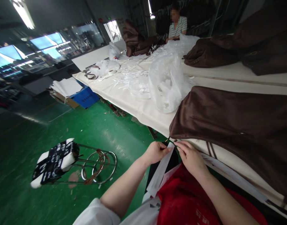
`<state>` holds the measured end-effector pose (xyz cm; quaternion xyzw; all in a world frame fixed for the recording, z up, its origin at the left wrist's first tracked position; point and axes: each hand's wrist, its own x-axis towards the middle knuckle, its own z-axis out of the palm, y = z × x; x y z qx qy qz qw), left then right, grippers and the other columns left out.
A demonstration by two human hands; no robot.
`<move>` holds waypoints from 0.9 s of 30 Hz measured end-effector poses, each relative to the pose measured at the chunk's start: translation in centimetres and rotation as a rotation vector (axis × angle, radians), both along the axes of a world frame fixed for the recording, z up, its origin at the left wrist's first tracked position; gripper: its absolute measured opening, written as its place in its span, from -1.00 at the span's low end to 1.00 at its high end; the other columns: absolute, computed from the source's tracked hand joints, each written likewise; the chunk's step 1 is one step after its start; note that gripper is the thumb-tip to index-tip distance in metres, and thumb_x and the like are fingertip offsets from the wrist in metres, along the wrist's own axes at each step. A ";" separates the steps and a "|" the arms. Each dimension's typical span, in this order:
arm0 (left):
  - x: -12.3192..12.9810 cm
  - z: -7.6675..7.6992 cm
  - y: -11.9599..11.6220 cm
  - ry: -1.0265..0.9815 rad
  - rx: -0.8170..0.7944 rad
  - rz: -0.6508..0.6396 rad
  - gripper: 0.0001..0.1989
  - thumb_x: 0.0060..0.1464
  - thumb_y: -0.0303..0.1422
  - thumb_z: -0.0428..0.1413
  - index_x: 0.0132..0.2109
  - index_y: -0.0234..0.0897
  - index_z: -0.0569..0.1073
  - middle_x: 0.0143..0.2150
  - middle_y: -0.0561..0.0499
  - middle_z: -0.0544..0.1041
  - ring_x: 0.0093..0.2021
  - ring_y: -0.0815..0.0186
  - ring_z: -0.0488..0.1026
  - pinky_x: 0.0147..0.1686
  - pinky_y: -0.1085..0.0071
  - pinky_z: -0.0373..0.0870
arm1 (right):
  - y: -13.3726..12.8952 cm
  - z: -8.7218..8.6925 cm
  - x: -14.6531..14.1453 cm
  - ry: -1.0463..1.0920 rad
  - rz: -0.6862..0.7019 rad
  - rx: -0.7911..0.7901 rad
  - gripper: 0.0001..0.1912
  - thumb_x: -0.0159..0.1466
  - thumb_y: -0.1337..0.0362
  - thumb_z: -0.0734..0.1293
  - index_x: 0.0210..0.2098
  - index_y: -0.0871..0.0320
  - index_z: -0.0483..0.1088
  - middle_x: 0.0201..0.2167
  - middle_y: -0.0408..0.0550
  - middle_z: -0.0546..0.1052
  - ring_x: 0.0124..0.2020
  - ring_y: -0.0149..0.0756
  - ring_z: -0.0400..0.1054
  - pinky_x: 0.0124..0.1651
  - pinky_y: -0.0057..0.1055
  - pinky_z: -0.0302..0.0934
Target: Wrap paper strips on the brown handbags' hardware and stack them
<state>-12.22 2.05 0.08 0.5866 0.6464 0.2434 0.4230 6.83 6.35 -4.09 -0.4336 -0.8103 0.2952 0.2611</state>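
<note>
In the head view, both hands meet at the near edge of a long cloth-covered table (pixel 134 107). The left hand (pixel 156 152) is closed in a pinch on the top end of a white paper strip (pixel 161 173), which hangs down from the fingers toward the person's lap. The right hand (pixel 190 157) is just beside it, fingertips drawn together on a small metal zipper pull (pixel 168 140) at the corner of a brown velvet garment (pixel 230 131); the pull is too small to see clearly. That garment lies flat on the table, its corner reaching the edge right above the hands. A red cloth (pixel 183 197) covers the person's lap below the wrists.

Further along the table lies a heap of clear plastic bags (pixel 167 75), and more brown garments (pixel 211 53) are stacked beyond it. A person in a striped shirt (pixel 177 26) sits at the far end. On the green floor to the left lies a tipped stool (pixel 73 162) with a patterned seat and chrome rings, and a blue crate (pixel 86 97) stands under the table.
</note>
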 end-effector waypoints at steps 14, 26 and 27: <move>0.8 -0.8 2.0 0.253 0.173 -0.090 -0.58 0.17 -0.21 -0.02 -0.60 -0.31 0.28 -0.60 0.16 0.06 -0.55 0.46 0.00 -0.53 0.46 -0.07 | 2.0 -2.5 -0.8 0.292 -0.081 -0.567 -0.62 0.17 0.37 0.17 -0.03 0.13 0.37 -0.09 -0.02 0.54 -0.62 -0.49 0.34 -0.38 -0.43 0.31; 2.5 -1.8 3.0 0.368 0.228 0.007 -0.67 0.19 -0.28 -0.04 -0.42 -0.30 0.52 -0.52 0.02 0.47 -0.50 0.40 0.33 -0.47 0.50 0.12 | 2.1 -2.7 -0.8 0.230 -0.117 -0.611 -0.66 0.25 0.26 0.16 -0.02 0.08 0.37 -0.32 -0.13 0.57 -0.75 -0.54 0.23 -0.65 -0.53 0.11; 2.7 -2.0 3.1 0.360 0.218 0.046 -0.65 0.20 -0.25 -0.04 -0.42 -0.29 0.53 -0.52 0.02 0.48 -0.51 0.40 0.33 -0.48 0.50 0.11 | 2.1 -3.0 -0.8 0.247 -0.121 -0.622 -0.66 0.24 0.24 0.18 -0.01 0.08 0.37 -0.35 -0.13 0.57 -0.75 -0.53 0.23 -0.65 -0.52 0.11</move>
